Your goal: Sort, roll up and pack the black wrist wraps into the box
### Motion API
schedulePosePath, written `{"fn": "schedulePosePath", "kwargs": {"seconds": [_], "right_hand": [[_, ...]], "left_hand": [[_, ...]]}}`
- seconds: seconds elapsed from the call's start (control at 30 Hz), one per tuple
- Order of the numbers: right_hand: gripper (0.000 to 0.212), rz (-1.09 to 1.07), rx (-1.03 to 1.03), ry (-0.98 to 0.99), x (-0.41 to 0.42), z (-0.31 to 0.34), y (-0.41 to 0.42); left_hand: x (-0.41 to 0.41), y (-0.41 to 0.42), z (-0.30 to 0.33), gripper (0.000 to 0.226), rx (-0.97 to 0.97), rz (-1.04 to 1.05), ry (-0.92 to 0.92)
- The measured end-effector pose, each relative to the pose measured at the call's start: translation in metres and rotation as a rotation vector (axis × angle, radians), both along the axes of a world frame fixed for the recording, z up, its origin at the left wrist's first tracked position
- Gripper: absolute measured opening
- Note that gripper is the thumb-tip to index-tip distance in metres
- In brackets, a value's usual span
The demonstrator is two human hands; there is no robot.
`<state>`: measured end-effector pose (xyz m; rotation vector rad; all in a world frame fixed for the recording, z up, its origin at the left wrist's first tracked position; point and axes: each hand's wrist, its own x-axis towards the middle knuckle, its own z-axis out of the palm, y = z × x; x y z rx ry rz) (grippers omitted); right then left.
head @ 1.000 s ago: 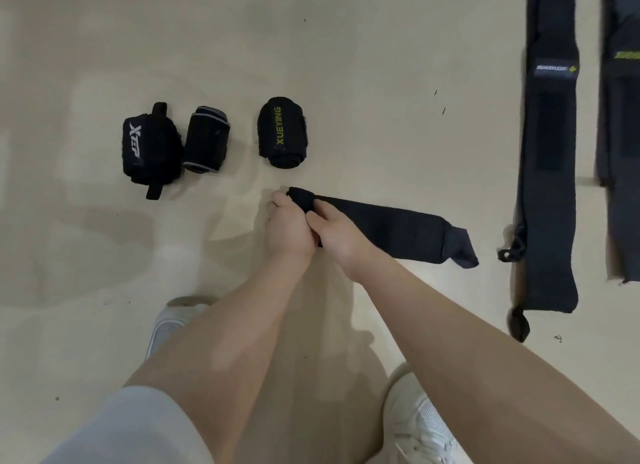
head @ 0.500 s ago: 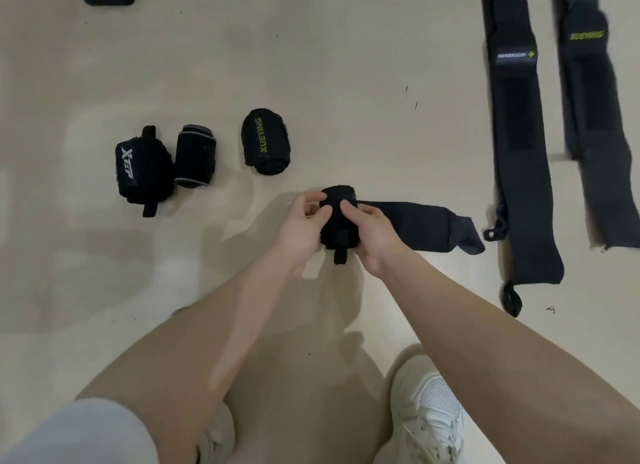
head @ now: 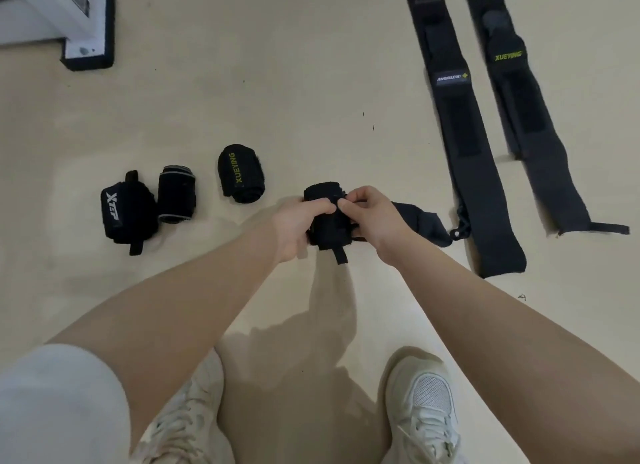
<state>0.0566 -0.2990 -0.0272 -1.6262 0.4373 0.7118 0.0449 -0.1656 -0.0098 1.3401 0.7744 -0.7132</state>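
Observation:
A half-rolled black wrist wrap (head: pixel 327 229) is held between both hands above the beige floor. My left hand (head: pixel 299 222) grips the roll from the left, and my right hand (head: pixel 369 217) pinches it from the right. Its loose tail (head: pixel 420 226) trails off to the right on the floor, and a thumb loop hangs below the roll. Three finished rolls lie to the left: an XTEP roll (head: pixel 126 212), a grey-edged roll (head: pixel 176 195) and a XUEYING roll (head: pixel 240 174). Two flat wraps (head: pixel 464 134) (head: pixel 530 124) lie stretched out at the right. No box is in view.
A white post on a black-edged base (head: pixel 88 30) stands at the top left. My two white sneakers (head: pixel 424 408) (head: pixel 180 425) are planted on the floor (head: pixel 277 82) at the bottom of the view.
The roll has grown thicker as both hands wound it rightwards, so the flat tail is much shorter. The view has tilted up, bringing the white post into sight.

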Motion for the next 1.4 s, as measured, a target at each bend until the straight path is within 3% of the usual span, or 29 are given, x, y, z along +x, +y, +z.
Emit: {"fn": "schedulePosePath", "kwargs": {"seconds": [0.1,0.17,0.33,0.43,0.5,0.57,0.7,0.8,0.97,1.07,1.13,1.2,1.4], "right_hand": [[0.008,0.235,-0.320,-0.236,0.008,0.020,0.004],[0.019,0.430,-0.527,-0.343,0.009,0.036,0.012],[0.022,0.405,-0.181,-0.212,0.007,0.069,0.025],[0.053,0.346,-0.265,-0.293,0.013,0.077,0.030],[0.056,0.340,-0.365,-0.360,0.016,0.079,0.038],[0.055,0.342,-0.362,-0.350,0.015,0.081,0.049],[0.052,0.254,-0.307,-0.331,0.013,0.082,0.076],[0.036,0.213,-0.311,-0.284,0.019,0.078,0.082],[0.012,0.104,0.017,-0.121,0.019,0.061,0.073],[0.020,0.021,0.154,-0.027,0.020,0.054,0.084],[0.035,0.011,0.166,0.024,0.025,0.053,0.095],[0.040,0.052,0.135,0.054,0.029,0.051,0.106],[0.036,0.187,0.106,0.079,0.028,0.046,0.119]], "left_hand": [[0.013,0.002,0.011,0.038,0.086,-0.060,-0.006],[0.016,0.001,0.019,0.039,0.147,-0.051,-0.009],[0.023,0.003,0.043,0.033,0.192,0.075,-0.005],[0.025,0.013,0.056,0.057,0.107,0.098,-0.013],[0.025,0.022,0.063,0.079,0.058,0.137,-0.052],[0.024,0.033,0.063,0.086,0.029,0.176,-0.066],[0.012,0.050,0.062,0.035,-0.088,0.293,-0.122],[0.001,0.061,0.056,0.036,-0.193,0.400,-0.165],[-0.012,0.075,0.035,0.003,0.029,0.261,-0.339],[-0.006,0.086,0.035,0.016,-0.011,0.239,-0.343],[0.001,0.095,0.035,0.035,-0.149,0.230,-0.317],[0.003,0.103,0.034,0.025,-0.275,0.204,-0.310],[-0.004,0.121,0.019,0.016,-0.248,0.122,-0.327]]}}
